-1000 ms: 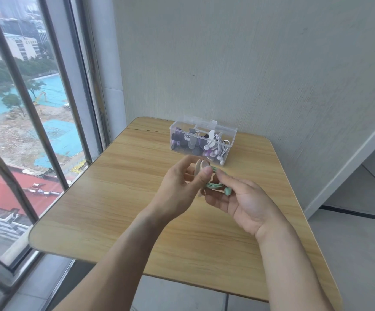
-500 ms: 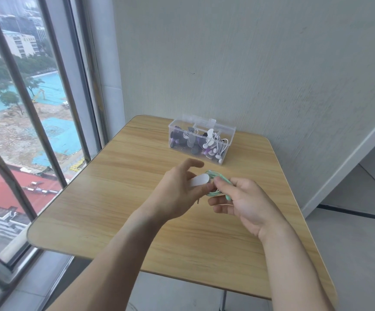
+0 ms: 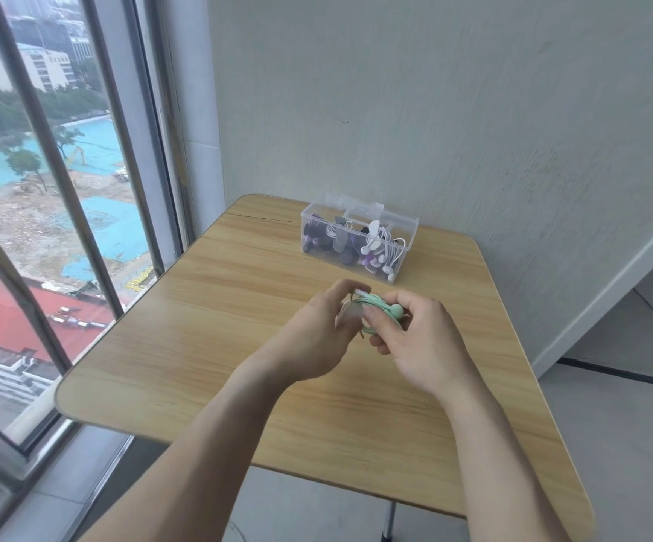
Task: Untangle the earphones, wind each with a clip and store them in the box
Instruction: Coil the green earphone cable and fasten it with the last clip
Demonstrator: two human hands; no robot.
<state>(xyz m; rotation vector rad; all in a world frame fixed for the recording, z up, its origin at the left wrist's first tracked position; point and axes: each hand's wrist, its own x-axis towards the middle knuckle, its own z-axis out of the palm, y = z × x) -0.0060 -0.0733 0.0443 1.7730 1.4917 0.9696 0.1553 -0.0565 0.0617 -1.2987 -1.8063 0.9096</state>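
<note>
A coil of mint-green earphones (image 3: pixel 380 308) is held between both hands above the middle of the wooden table (image 3: pixel 207 307). My left hand (image 3: pixel 317 338) pinches a pale translucent clip (image 3: pixel 350 312) against the coil's left side. My right hand (image 3: pixel 420 342) curls its fingers round the coil's right side, with one green earbud showing above the thumb. Behind the hands stands a clear plastic box (image 3: pixel 403 254), lid tipped back, holding wound white, purple and dark earphones.
The table has rounded corners and sits in a corner: a grey wall behind, a barred window (image 3: pixel 62 189) along its left edge. Its front edge drops to a tiled floor, with a metal table leg (image 3: pixel 387 522) below.
The clip has turned from lying flat across the coil to sitting at its left side under my left fingers. Both hands stay together over the table's middle.
</note>
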